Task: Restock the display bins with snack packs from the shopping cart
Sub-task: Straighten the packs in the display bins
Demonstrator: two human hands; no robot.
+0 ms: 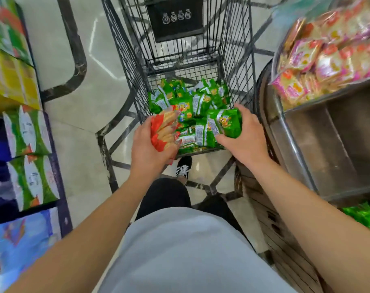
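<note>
Head view. Cart point(125, 66): black wire, centre of frame, running from the top edge down to my hands. Green packs point(192, 98): a loose heap on the cart floor, mid-frame.

My left hand point(147, 149): centre-left, fingers curled round a red pack point(164, 129) with pale crackers showing, held at the near left edge of the heap.

My right hand point(245, 134): centre-right, apart from the left, fingers and thumb wrapped round a green pack point(227, 123) at the heap's near right.

Bin point(302, 142): steel, right of frame, beside the cart. Pink packs point(327, 58): piled in its upper tier, upper right, blurred. More green packs point(365, 216) at the right edge, lower down.

Boxes point(25, 132): green, yellow and blue, stacked along the left edge.
</note>
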